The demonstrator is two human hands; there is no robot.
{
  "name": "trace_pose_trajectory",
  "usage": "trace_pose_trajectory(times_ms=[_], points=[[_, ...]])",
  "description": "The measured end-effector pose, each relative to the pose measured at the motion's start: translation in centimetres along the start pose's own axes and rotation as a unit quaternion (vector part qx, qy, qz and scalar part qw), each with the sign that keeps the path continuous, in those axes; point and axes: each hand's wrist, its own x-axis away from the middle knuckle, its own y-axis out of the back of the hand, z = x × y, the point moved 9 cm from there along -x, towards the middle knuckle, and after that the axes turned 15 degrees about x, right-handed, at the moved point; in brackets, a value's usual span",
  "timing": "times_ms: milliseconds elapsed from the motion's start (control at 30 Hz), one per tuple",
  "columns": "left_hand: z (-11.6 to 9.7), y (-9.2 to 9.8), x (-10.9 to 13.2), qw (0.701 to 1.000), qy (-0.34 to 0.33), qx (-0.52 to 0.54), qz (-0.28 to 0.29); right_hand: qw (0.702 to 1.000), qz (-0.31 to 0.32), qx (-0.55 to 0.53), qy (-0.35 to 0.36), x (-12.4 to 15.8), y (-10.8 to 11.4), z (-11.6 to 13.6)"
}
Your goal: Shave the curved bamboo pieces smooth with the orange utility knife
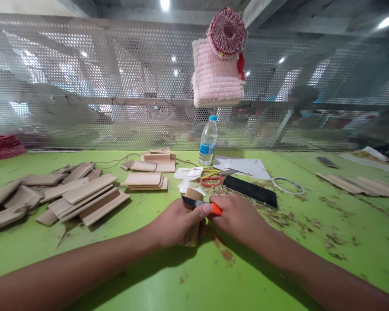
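My left hand [176, 222] is closed round a short piece of split bamboo [190, 239], held slightly above the green table. In my right hand [235, 214] is a knife [216, 209] with an orange handle and a dark blade. The blade points left and lies across the upper part of the bamboo. My left thumb presses on the knife close to where the blade meets the handle. The lower fingers of both hands are partly hidden.
Cut bamboo pieces [90, 190] lie heaped on the left. Ahead stand a water bottle [207, 144], red-handled scissors [212, 181], white paper [246, 167] and a black phone [250, 191]. Shavings [278, 218] are scattered to the right. A perforated metal screen [132, 86] backs the table [142, 280].
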Motion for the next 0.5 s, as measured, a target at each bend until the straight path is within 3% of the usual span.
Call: trace_pose_trajectory(times_ms=[333, 500], points=[[-0.9, 0.2, 0.5, 0.994, -0.008, -0.087, -0.061, 0.997, -0.034, 0.048, -0.044, 0.6, 0.5, -0.4], [0.4, 0.8, 0.1, 0.997, 0.004, 0.022, -0.075, 0.994, -0.046, 0.067, -0.071, 0.5, 0.7, -1.2]])
